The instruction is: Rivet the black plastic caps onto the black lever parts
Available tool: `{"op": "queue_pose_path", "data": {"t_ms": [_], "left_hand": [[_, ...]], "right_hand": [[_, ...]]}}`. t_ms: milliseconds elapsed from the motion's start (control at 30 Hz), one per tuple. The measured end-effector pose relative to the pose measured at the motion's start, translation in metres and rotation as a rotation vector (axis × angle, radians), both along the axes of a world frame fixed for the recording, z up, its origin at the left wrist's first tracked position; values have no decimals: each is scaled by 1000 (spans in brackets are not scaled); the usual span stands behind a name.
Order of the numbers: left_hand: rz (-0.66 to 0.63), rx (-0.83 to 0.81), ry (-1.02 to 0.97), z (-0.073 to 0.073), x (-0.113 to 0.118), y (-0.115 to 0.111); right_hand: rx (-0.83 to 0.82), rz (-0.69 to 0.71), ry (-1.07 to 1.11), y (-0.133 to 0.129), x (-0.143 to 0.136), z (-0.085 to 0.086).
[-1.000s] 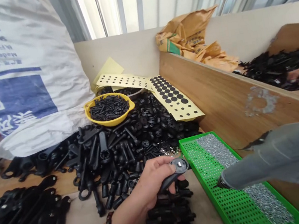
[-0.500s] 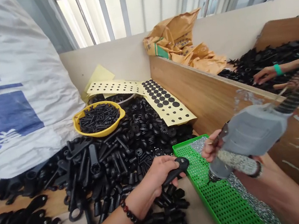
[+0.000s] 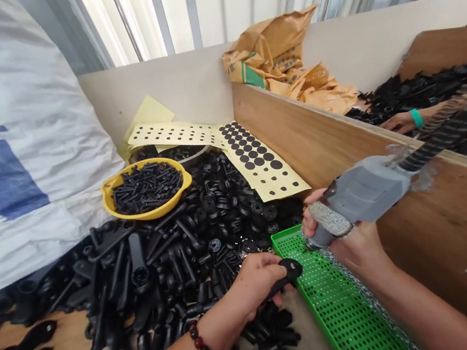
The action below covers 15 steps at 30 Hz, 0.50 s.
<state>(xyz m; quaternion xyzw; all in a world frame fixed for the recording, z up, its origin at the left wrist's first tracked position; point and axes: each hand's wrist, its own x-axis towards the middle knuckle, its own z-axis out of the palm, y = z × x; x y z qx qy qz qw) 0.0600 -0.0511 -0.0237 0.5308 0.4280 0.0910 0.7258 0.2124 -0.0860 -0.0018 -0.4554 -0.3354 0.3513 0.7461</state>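
Observation:
My left hand [image 3: 251, 284] grips a black plastic handle part [image 3: 285, 276] by its shaft, its round head pointing right at the edge of the green perforated tray [image 3: 349, 322]. My right hand [image 3: 350, 239] holds a grey powered screwdriver [image 3: 361, 196] with a coiled cable, its tip pointing down-left over the far end of the tray. Small silver screws [image 3: 371, 301] lie along the tray's right side. A beaded bracelet sits on my left wrist.
A heap of black plastic parts [image 3: 175, 255] fills the bench. A yellow bowl [image 3: 108, 198] holds black screws. Yellow sticker sheets [image 3: 258, 165] lean on the wooden divider [image 3: 325, 137]. A white sack [image 3: 14, 162] stands left. Another person's hand [image 3: 402, 121] works beyond the divider.
My right hand has brought the screwdriver up and left, from low over the tray's middle to its far end. My left hand lowered the handle part slightly. The view shifted.

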Motion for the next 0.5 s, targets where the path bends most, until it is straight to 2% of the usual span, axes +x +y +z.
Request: {"op": "queue_pose_path", "data": {"t_ms": [267,500], "left_hand": [[17,-24,7,-1,1,0],[20,-33,-25,-3,1,0]], "right_hand": [[20,-3,-33,9,-3,-15],[18,-24,-22,8,-4,-19]]}}
